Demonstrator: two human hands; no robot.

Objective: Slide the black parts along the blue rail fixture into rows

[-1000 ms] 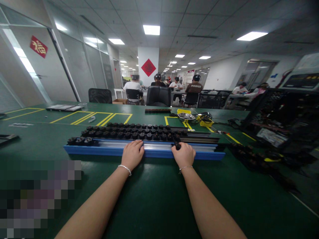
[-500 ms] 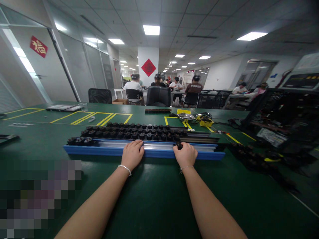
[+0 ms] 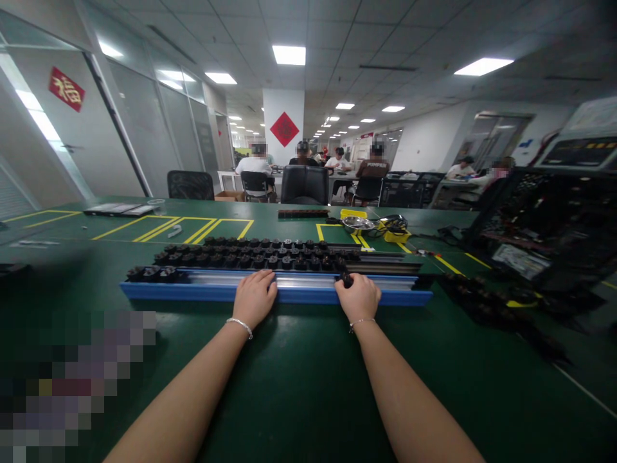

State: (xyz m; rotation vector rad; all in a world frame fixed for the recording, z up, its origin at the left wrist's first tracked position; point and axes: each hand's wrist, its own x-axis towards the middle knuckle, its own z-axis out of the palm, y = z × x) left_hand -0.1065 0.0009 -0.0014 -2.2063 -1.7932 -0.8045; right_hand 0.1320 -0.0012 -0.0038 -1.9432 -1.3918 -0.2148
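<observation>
A long blue rail (image 3: 183,292) with a silver channel lies across the green table (image 3: 299,386) in front of me. Rows of small black knob-like parts (image 3: 250,254) sit on the rails just behind it. My left hand (image 3: 254,298) rests on the blue rail near its middle, fingers curled down over the edge. A little to the right, my right hand (image 3: 358,297) is closed on one small black part (image 3: 345,278) at the silver channel. Both wrists wear thin bracelets.
A metal bowl (image 3: 357,224) and yellow items stand behind the rails. Black equipment (image 3: 544,225) and cables fill the right side. A flat dark device (image 3: 120,209) lies at the far left. Empty chairs (image 3: 304,184) stand past the table, with seated people beyond.
My right hand with the black part shifted slightly right along the rail, then held. The view dipped a little. The left hand stayed in place.
</observation>
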